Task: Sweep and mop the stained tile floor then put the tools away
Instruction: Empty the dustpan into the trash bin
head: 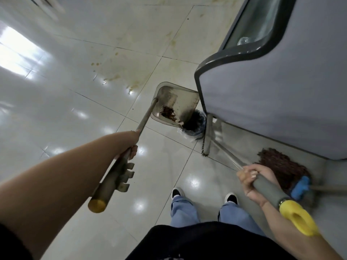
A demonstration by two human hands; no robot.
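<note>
The left hand grips the long-handled dustpan, tilted over the bin beside the grey appliance, while the right hand holds the broom; tipping steeper should slide the debris out cleanly.

The pale tile floor is glossy, throwing back the ceiling lights, with dull yellowish stains. The smoky translucent plastic dustpan looks smooth but grimy on its matt grey pole. The brown mop head is shaggy corded cloth beside a shiny yellow plastic handle loop.
</note>
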